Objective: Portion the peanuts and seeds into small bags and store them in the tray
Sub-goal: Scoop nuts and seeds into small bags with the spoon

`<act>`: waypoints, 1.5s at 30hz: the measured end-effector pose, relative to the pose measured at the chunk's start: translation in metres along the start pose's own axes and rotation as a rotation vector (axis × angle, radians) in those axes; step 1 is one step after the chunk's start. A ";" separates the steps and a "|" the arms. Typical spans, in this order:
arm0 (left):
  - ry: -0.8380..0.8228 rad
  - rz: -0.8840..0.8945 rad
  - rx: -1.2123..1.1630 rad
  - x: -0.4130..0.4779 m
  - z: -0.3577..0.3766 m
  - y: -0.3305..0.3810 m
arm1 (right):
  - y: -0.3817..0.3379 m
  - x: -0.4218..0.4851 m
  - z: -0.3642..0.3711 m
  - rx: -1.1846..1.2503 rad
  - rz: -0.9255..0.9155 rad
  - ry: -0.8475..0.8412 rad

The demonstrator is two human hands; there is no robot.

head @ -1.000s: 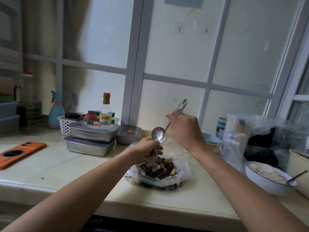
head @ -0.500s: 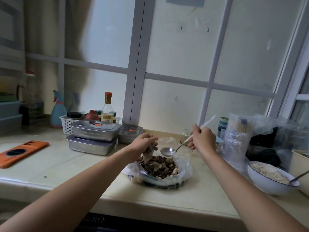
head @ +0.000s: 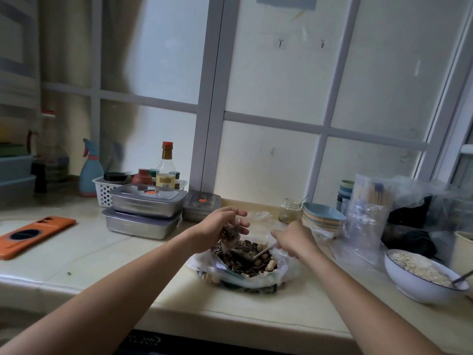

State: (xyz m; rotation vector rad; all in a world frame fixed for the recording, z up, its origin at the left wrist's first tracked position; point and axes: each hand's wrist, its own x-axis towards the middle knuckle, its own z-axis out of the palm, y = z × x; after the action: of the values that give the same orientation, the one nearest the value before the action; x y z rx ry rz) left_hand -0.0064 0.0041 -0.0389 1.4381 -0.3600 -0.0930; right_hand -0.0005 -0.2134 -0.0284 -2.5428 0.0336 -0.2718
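Below left hand (head: 217,226): small bag (head: 228,240), gripped at mouth; likely limp, light, slippery, so hold by rim. Right hand (head: 294,239) grips spoon (head: 263,251) in peanuts and seeds (head: 252,263).

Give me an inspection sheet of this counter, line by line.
Surface: pale counter, one dark speck near the front edge.
Job's things: big bag of peanuts and seeds, open; small bag with some mix in it, above the big bag; spoon dipped in the mix; steel trays, lidded, stacked two high.
Clutter: orange phone; white bowl of oats; stack of plates; glass jar.
Grippers: left hand holds the small bag; right hand grips the spoon.
Cables: nothing seen.
Surroundings: frosted window behind.
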 end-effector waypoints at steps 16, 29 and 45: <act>-0.038 -0.073 0.071 -0.004 -0.004 -0.005 | -0.043 -0.006 0.013 -0.106 -0.668 -0.175; 0.076 0.339 1.067 -0.009 -0.021 0.006 | -0.047 -0.001 0.007 -0.013 -0.606 -0.047; -0.019 0.484 1.222 -0.005 -0.019 0.015 | -0.038 -0.004 -0.012 -0.102 -0.602 -0.258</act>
State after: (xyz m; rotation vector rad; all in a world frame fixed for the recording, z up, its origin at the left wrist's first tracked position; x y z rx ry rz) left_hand -0.0082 0.0257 -0.0272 2.4882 -0.8513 0.6069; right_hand -0.0083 -0.1874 0.0016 -2.6087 -0.8426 -0.1676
